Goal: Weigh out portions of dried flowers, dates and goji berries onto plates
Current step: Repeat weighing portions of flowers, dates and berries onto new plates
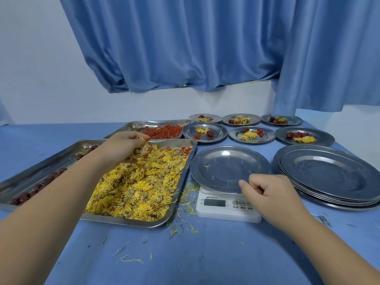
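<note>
blue tablecloth (205,256), left hand (121,146) around dried flowers (144,151) over tray (131,221)

Table (205,260) is covered in a plain blue cloth that lies flat. A white painted wall (30,68) stands behind it. A long pleated blue fabric curtain (174,42) hangs across the upper background, hem bunched at the top of a white ledge (242,95). A second blue curtain panel (333,58) hangs at the right, its hem lower, near the table's far edge.
</note>
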The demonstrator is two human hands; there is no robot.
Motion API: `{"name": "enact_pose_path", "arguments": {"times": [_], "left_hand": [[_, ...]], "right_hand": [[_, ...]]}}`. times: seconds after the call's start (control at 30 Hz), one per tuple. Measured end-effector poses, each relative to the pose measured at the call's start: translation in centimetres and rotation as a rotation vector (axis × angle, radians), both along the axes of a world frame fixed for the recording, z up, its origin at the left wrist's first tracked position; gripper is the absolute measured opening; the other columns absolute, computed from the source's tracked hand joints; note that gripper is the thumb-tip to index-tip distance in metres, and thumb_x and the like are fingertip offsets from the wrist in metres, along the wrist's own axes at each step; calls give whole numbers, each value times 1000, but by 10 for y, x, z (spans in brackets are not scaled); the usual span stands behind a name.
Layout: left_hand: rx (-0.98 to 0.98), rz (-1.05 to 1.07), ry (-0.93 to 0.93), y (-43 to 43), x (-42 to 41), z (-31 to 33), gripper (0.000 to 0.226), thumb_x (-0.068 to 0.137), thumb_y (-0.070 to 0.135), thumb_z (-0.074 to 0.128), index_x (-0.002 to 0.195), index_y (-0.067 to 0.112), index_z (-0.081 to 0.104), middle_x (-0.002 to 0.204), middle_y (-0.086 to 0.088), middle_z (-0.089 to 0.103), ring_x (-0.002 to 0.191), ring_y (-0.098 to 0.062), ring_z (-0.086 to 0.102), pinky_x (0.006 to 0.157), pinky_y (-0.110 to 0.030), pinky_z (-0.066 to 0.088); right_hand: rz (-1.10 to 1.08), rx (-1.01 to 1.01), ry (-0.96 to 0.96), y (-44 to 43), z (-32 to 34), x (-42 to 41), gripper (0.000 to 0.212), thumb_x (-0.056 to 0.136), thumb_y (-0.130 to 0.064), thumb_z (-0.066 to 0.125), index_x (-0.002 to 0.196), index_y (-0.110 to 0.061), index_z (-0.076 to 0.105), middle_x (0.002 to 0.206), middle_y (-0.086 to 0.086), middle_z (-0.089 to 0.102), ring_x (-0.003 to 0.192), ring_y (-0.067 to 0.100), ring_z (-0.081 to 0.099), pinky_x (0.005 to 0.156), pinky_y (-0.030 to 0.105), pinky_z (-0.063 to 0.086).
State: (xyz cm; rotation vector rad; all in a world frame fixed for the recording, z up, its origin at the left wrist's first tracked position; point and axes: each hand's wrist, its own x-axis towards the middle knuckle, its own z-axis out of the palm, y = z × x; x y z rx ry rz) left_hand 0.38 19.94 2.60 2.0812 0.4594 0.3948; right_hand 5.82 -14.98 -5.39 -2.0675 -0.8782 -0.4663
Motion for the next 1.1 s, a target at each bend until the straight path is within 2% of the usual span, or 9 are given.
{"name": "enact_pose_path", "arguments": {"times": [0.07,0.17,0.3,0.43,0.57,0.67,0.87,1.0,1.1], "left_hand": [[103,8,-20,-4,4,2,21,98,28,51,107,36,69,88,-3,67,46,-9,50,40,-20,41],[103,-9,-79,-16,11,8,23,99,26,50,105,35,70,90,-2,71,68,-19,59,66,-34,48],[-20,-134,-125,-37,21,16,23,96,19,54,98,33,72,98,2,75,90,-24,70,62,-28,48],[-73,-379,-49,-69,35,8,17,88,19,68,96,33,74,93,-4,74,83,-18,67,75,-33,50],[56,-521,37,-110,54,-1,32,79,25,76,108,32,66,79,6,67,70,-8,64,66,-25,51],[144,-589,110,-135,68,-5,40,81,20,76,117,26,60,69,10,67,70,-7,65,70,-26,51],[414,-604,223,-161,96,-11,48,79,23,78,123,23,59,88,3,73,84,-13,70,87,-38,55],[565,-567,275,-160,109,-12,47,83,37,73,126,24,59,114,10,65,101,-8,61,75,-21,48],[585,-505,214,-154,112,-9,39,86,46,65,119,25,65,113,13,61,104,-6,57,77,-20,42]], "right_hand": [[-1,2,-3,0,1,0,50,85,-22,61,52,-16,23,45,-1,27,45,12,26,47,34,31],[-1,4,-1,0,2,-1,51,85,-22,61,52,-17,23,44,-1,27,45,12,26,47,37,32],[0,10,1,1,3,-3,50,84,-24,60,52,-17,23,45,-1,27,46,11,26,47,40,35],[-1,23,7,0,5,-3,50,84,-25,60,51,-18,23,44,-2,27,46,13,28,46,40,35],[-13,22,-31,-1,7,-2,51,85,-26,59,51,-21,21,44,-3,27,45,13,28,46,39,34],[-20,28,-46,-2,8,0,52,85,-25,59,51,-21,21,44,-2,26,46,14,28,47,40,34],[-23,41,-42,-5,9,3,51,86,-27,58,52,-20,21,45,-1,26,47,15,27,47,42,33],[-16,35,-44,-6,9,4,51,86,-25,59,53,-20,21,46,0,28,48,16,28,47,40,31],[-6,39,-43,-6,9,4,49,86,-27,58,53,-19,22,46,0,28,47,16,29,46,39,31]]}}
